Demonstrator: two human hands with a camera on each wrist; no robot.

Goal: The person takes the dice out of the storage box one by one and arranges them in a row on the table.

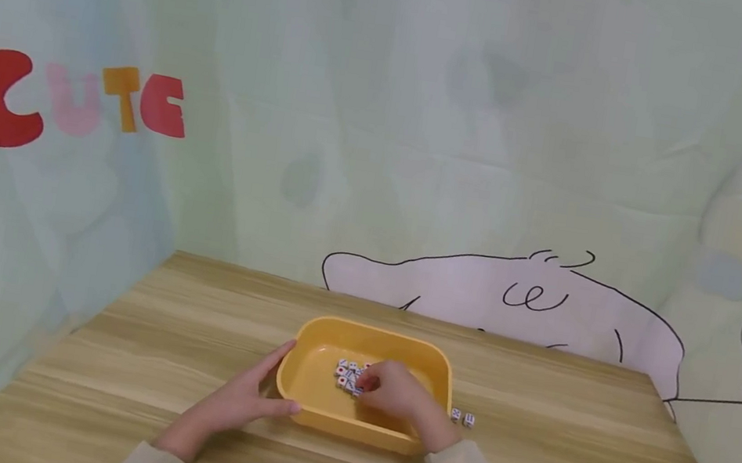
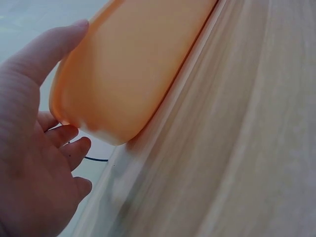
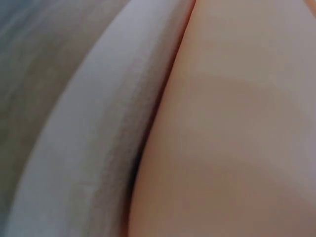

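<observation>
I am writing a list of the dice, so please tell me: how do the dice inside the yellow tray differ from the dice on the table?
The tray dice form a cluster of many; the table dice show as only two. The tray dice lie at the right hand's fingertips; the table dice lie outside the yellow tray, beside its right end. Some tray dice show red dots; the table dice show none. Both are small and white with dark marks.

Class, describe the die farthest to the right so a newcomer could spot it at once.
On the wooden table, find the yellow tray. Just beyond its right end in the head view lies a pair of white dice. The outer die is the one: its neighbour lies between it and the tray, and the other visible dice are inside.
</observation>
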